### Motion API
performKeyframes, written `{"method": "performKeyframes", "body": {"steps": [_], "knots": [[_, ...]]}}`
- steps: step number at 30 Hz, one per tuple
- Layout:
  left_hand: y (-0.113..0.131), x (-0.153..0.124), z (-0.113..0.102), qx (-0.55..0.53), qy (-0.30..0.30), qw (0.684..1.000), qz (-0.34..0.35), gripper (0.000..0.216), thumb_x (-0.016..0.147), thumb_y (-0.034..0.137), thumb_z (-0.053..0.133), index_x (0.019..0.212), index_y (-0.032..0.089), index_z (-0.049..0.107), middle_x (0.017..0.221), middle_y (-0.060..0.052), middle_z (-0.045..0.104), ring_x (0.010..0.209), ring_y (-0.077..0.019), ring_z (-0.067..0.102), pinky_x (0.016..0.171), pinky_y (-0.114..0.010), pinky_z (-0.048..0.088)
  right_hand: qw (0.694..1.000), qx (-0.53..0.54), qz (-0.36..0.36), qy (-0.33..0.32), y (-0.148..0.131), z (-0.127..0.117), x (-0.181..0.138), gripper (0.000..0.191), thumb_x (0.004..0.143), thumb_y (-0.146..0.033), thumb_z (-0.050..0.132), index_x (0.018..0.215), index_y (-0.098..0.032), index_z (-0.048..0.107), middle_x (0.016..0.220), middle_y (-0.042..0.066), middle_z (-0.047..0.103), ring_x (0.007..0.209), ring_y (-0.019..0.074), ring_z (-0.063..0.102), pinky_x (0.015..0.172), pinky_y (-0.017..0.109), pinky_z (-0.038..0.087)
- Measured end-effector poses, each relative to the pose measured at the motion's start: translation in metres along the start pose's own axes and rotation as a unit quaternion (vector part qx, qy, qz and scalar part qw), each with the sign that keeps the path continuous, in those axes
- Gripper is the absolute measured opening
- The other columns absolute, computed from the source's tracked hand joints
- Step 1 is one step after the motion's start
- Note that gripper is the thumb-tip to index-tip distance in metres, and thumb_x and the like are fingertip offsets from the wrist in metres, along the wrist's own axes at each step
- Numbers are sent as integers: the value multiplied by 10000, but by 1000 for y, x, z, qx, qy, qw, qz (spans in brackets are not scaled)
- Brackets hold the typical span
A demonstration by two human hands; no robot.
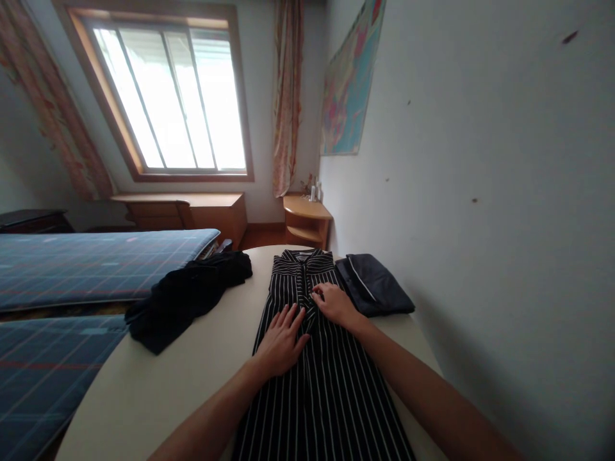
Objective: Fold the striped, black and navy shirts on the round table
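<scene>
A black garment with white stripes (331,390), a collared shirt or dress, lies flat on the round cream table (158,390), its collar at the far end. My left hand (281,339) rests flat on the cloth left of the front placket, fingers spread. Higher up and to the right, my right hand (332,302) touches the garment near the placket, its fingers curled and thumb side close to the fabric. Whether a bit of cloth is pinched there I cannot make out. The garment's lower end runs out of view.
A folded dark garment (377,285) lies at the table's right, near the wall (504,269). Crumpled black clothing (187,294) hangs over the left edge. Beyond it are plaid mattresses (96,262), a desk (216,205) below the window, and a corner shelf (307,208).
</scene>
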State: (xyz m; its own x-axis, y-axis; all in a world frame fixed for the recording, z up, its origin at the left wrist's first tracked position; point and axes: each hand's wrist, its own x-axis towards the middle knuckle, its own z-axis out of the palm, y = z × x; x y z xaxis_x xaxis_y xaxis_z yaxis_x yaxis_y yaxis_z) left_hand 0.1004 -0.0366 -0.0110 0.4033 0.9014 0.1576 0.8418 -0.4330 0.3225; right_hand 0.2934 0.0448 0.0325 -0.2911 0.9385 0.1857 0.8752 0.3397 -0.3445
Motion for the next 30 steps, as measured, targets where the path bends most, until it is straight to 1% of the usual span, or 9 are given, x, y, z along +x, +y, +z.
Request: {"method": "performKeyframes", "body": {"steps": [3,6,9,14,19,21,24,27,30], "knots": [[-23,7,-5,6,-1,1000,12,620,995,464,404,1549,207,299,1611,-105,238,1503,-277,145,1201,-503,188,999,-4,-1,-54,-4,8,-17,558,984,-495,404,1374,-123,549,1372,145,570,1275,267,507,1088,379,352],[-44,19,-8,6,6,1000,23,605,995,463,407,1542,221,315,1602,-97,270,1501,-263,159,1198,-486,202,993,-9,2,-115,-8,25,-20,727,981,-581,341,1534,-109,330,1580,133,307,1455,309,273,1176,461,215],[-56,32,-12,7,25,1000,12,588,999,446,406,1528,196,344,1585,-103,314,1491,-266,202,1197,-474,209,993,-25,-1,-115,-10,41,-11,770,975,-602,330,1574,-133,214,1627,100,161,1502,293,124,1201,494,108],[-52,30,-26,5,67,998,-19,496,992,370,435,1443,164,460,1534,-126,407,1443,-265,333,1178,-457,272,998,-24,-31,-52,-6,46,1,723,976,-569,367,1557,-148,277,1607,97,250,1495,235,170,1204,438,125],[-37,-21,-41,-31,64,997,12,381,942,303,518,1306,206,576,1394,-100,547,1263,-250,532,1096,-420,408,994,-14,-99,-41,-7,35,-12,637,957,-516,470,1524,-245,363,1596,72,294,1488,228,194,1206,473,91],[-33,-45,-43,-59,51,996,35,323,949,281,502,1251,241,609,1328,-76,583,1198,-226,568,1058,-400,448,991,-13,-129,-41,-11,32,-20,559,958,-497,491,1468,-272,457,1593,65,300,1485,235,198,1203,487,94],[-30,-70,-45,-90,4,992,88,376,914,158,485,1231,298,632,1379,-36,542,1281,-214,504,1100,-391,413,985,-8,-166,-40,-22,30,-30,440,972,-472,491,1352,-270,586,1553,56,380,1471,241,231,1203,483,95],[-27,-79,-51,-99,-51,986,122,461,820,37,467,1133,306,672,1432,-6,498,1317,-210,473,1127,-391,381,980,13,-195,-37,-33,31,-36,397,992,-421,477,1351,-288,581,1419,40,542,1432,221,304,1198,464,132],[-22,-80,-61,-102,-76,982,139,441,733,-11,451,989,268,677,1417,-8,512,1321,-207,466,1124,-386,379,979,25,-198,-42,-41,32,-38,412,1002,-328,449,1405,-305,532,1381,36,570,1399,221,351,1180,445,196]]}}
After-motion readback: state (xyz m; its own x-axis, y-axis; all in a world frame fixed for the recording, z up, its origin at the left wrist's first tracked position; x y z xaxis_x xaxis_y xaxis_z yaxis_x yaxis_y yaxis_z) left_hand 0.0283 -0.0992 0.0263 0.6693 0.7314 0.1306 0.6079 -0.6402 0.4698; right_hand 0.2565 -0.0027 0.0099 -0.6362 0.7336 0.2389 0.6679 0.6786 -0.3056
